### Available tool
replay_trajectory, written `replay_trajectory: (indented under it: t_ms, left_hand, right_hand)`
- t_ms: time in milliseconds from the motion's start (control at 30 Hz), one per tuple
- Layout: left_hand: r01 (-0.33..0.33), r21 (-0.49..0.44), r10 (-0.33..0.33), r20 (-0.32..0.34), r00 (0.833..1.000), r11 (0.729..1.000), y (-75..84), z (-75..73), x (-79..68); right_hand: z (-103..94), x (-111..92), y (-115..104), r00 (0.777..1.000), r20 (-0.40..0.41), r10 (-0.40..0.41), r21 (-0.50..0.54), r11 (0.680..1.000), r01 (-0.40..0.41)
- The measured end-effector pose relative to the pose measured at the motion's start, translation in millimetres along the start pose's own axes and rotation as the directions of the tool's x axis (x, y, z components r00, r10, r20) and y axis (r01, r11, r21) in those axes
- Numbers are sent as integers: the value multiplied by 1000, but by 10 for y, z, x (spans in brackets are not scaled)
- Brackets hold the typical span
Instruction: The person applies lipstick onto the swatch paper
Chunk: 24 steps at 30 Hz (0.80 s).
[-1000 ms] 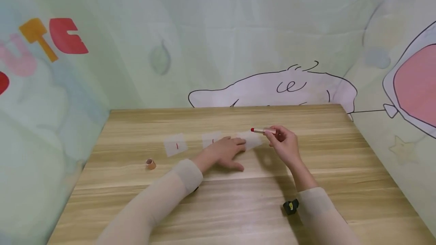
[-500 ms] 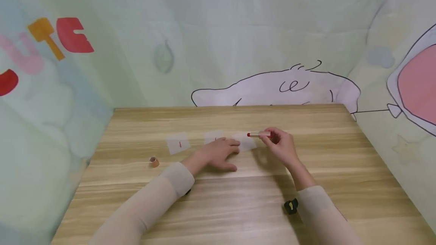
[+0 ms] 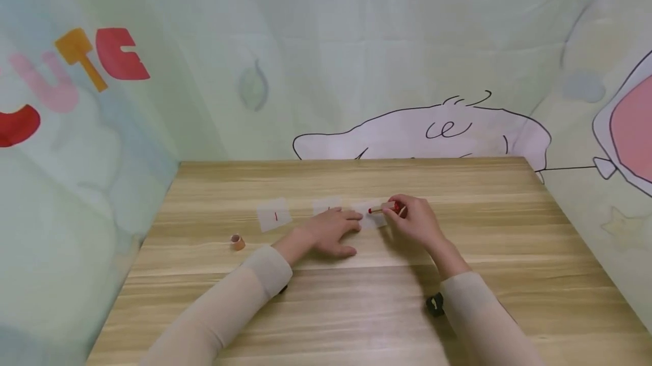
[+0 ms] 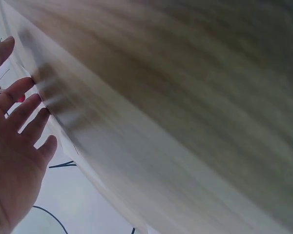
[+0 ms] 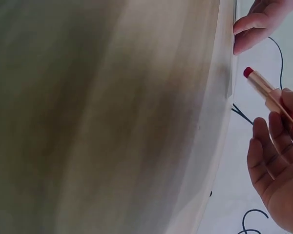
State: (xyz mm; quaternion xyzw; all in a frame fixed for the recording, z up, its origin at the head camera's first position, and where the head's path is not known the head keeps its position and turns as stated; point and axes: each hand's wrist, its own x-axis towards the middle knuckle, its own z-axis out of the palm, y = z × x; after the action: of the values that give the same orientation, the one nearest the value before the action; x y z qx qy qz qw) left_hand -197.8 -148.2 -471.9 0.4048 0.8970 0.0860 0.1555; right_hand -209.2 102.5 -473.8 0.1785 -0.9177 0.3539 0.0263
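In the head view, my right hand pinches a red lipstick in a rose-gold tube. Its red tip points left above the rightmost white paper square; in the right wrist view the lipstick's bullet is apart from the table. My left hand lies with fingers spread, fingertips touching that square's left side. It partly covers the middle paper square, where part of a red mark shows. A third square, on the left, bears a short red stroke.
A copper-coloured lipstick cap stands left of the left forearm on the wood-grain table. Black wrist cameras, one at the right sleeve, hang under the forearms. A printed cloth backdrop rises behind the table.
My right hand has brought the lipstick down and slightly left, closer to the rightmost paper. My left hand has shifted slightly left on the paper. The head view has turned a little left.
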Motion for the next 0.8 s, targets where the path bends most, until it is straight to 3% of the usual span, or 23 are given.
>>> replay_trajectory:
  t_ms: [300,800]
  left_hand:
    - [9,-16,-9,11,1000,1000,4,-20,-7]
    - [10,-3,-10,6,1000,1000,-6,-7,-10]
  right_hand:
    - [16,52,-31,999,39,26,-15,1000,-25]
    - [28,130,-40,998,49,-36,-83,996,41]
